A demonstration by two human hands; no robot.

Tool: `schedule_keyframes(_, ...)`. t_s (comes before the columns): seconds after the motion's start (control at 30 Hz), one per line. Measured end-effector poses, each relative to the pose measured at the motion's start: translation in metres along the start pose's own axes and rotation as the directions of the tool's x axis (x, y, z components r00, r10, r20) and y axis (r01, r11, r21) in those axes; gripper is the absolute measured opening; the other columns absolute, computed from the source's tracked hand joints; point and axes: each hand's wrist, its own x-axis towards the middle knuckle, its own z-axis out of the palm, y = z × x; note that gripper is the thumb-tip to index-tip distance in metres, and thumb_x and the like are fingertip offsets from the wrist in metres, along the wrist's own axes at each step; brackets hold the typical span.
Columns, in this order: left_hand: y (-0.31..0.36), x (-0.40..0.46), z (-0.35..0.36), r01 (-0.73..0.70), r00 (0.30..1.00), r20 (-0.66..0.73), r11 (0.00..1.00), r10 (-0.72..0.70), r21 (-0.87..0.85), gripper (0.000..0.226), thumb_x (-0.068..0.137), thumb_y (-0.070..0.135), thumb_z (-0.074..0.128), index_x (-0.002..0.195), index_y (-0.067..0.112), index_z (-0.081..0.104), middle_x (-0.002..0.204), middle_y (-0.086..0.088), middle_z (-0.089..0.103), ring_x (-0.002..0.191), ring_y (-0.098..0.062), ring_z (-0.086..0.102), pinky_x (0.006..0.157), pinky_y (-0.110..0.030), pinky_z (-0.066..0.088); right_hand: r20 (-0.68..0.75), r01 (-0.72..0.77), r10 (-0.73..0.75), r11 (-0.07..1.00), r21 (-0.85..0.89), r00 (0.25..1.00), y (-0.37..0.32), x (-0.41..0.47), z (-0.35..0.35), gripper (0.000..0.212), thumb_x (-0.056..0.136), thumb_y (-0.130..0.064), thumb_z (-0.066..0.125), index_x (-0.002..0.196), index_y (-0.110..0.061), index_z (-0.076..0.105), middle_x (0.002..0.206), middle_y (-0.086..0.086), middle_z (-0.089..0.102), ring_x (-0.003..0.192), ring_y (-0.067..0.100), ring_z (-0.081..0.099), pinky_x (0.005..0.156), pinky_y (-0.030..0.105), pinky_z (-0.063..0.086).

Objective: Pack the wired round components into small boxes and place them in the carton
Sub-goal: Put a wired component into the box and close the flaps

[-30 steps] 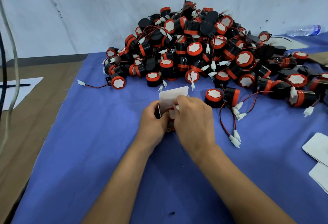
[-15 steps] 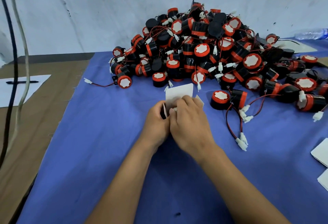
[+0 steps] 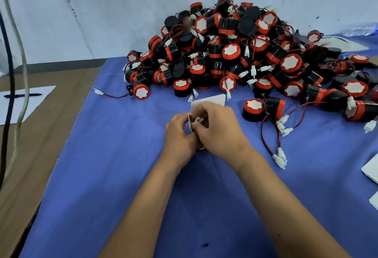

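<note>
gripping small box (image 3: 208, 101), both hands (image 3: 201, 131), flap pointing up.

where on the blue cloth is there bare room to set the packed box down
Bare cloth lies left of the left hand, below the lone component with its trailing wire. More lies near the front edge, either side of the forearms. It is crowded behind the right hand at the component pile, and to its right, where loose wires and flat white box blanks lie.
</note>
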Motion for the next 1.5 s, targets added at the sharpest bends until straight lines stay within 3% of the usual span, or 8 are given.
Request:
schedule_keyframes(0.23,-0.003,-0.003,-0.009,0.013,0.993,0.114,0.986,0.007,-0.166,0.019,0.094,0.005,0.071,0.106,0.020,0.072,0.094,0.000,0.076,0.072,-0.010,0.071,0.059,-0.021,0.055,-0.051,-0.070,0.073,0.995,0.067,0.996,0.014,0.003,-0.009,0.015,0.084,-0.012,0.078,0.081,-0.026,0.080,0.071,-0.011,0.071,0.069,0.002,0.066,0.060,0.014,0.052)
schedule_keyframes(0.47,-0.007,0.000,-0.020,0.029,0.970,0.243,0.981,0.019,-0.192,0.057,0.082,-0.004,0.082,0.132,0.018,0.065,0.116,0.001,0.073,0.083,-0.021,0.063,0.079,-0.025,0.058,-0.013,0.056,-0.056,0.998,-0.042,0.998,0.011,-0.004,-0.004,0.022,0.090,-0.003,0.060,0.082,-0.013,0.077,0.083,0.000,0.076,0.077,0.019,0.069,0.070,0.043,0.058)
schedule_keyframes(0.63,-0.009,0.001,-0.019,0.030,0.969,0.246,0.980,0.020,-0.199,0.057,0.083,-0.009,0.079,0.131,0.018,0.066,0.120,0.004,0.074,0.086,-0.019,0.069,0.079,-0.025,0.059,0.001,0.085,-0.086,0.986,-0.143,0.996,0.012,-0.005,-0.006,0.020,0.084,0.000,0.064,0.071,-0.010,0.075,0.073,-0.009,0.065,0.076,0.019,0.064,0.064,0.032,0.053)
schedule_keyframes(0.73,-0.012,0.003,-0.022,0.037,0.967,0.253,0.980,0.015,-0.198,0.058,0.082,-0.009,0.080,0.131,0.019,0.066,0.119,0.005,0.074,0.088,-0.019,0.070,0.080,-0.027,0.059,0.142,0.203,-0.175,0.954,-0.218,0.974,0.016,-0.006,-0.009,0.024,0.095,-0.006,0.058,0.080,-0.011,0.077,0.092,-0.014,0.044,0.098,0.015,0.047,0.079,0.012,0.031)
schedule_keyframes(0.9,-0.012,0.003,-0.023,0.025,0.969,0.248,0.981,0.024,-0.192,0.056,0.084,-0.011,0.075,0.130,0.021,0.067,0.119,0.005,0.075,0.089,-0.018,0.070,0.080,-0.028,0.060,0.297,0.236,-0.157,0.938,-0.252,0.942,0.027,-0.016,-0.014,0.031,0.104,-0.030,0.051,0.093,-0.018,0.078,0.117,-0.003,0.048,0.113,0.016,0.034,0.105,0.029,0.032)
schedule_keyframes(1.1,-0.016,0.007,-0.033,0.051,0.977,0.211,0.987,-0.017,-0.155,0.057,0.081,-0.003,0.083,0.130,0.024,0.068,0.119,0.007,0.075,0.090,-0.024,0.067,0.087,-0.031,0.061,-0.546,0.119,0.007,0.973,0.196,0.838,0.048,-0.015,-0.011,0.013,0.099,-0.018,0.061,0.106,-0.018,0.072,0.100,-0.004,0.065,0.089,0.008,0.061,0.075,0.018,0.048)
schedule_keyframes(1.27,-0.016,0.005,-0.036,0.087,0.974,0.224,0.976,-0.041,-0.201,0.058,0.082,-0.008,0.079,0.133,0.018,0.066,0.125,-0.001,0.073,0.112,-0.036,0.069,0.098,-0.044,0.059,0.062,-0.259,0.279,0.758,0.598,0.958,0.065,-0.009,-0.003,0.025,0.107,-0.036,0.052,0.105,-0.025,0.074,0.064,-0.015,0.061,0.053,0.007,0.044,0.050,0.030,0.033)
schedule_keyframes(1.5,-0.013,0.006,-0.040,0.216,0.925,0.379,0.866,-0.033,-0.451,0.060,0.073,-0.005,0.056,0.131,0.009,0.068,0.128,-0.020,0.070,0.120,-0.037,0.067,0.102,-0.046,0.056,0.190,-0.323,0.263,0.712,0.623,0.946,0.065,-0.005,-0.006,0.019,0.097,-0.036,0.070,0.102,-0.020,0.077,0.083,-0.012,0.074,0.069,0.002,0.066,0.057,0.020,0.053)
